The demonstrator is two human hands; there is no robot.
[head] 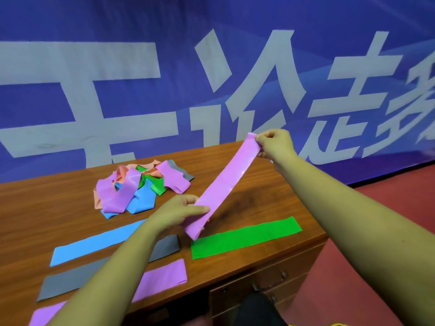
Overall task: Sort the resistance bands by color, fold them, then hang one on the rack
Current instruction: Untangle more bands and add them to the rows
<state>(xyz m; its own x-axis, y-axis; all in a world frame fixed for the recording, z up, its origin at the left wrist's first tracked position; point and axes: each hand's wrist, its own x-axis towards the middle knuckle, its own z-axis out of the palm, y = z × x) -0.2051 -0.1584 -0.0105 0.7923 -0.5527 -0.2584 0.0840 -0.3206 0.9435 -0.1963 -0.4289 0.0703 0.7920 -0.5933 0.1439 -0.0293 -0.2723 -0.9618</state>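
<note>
A: What's there, biggest first?

B: One banner [70, 20], one wooden counter [47, 196]. Four strips lie flat on it: blue band [94, 245], grey band [63, 283], green band [244, 236] and flat pink band [164, 274] — probably one piece, though an arm hides its middle.

A: And loose ones?

B: One tangled pile [141, 187] at the back. One held pink band [226, 182] slants above the counter — left hand [179, 212] pinching its near end, right hand [275, 143] its far end.

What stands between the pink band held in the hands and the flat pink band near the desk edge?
The left forearm crosses over the flat pink band, hiding its middle. The grey band lies flat on the desk between them. Nothing else visible blocks the held band.
</note>
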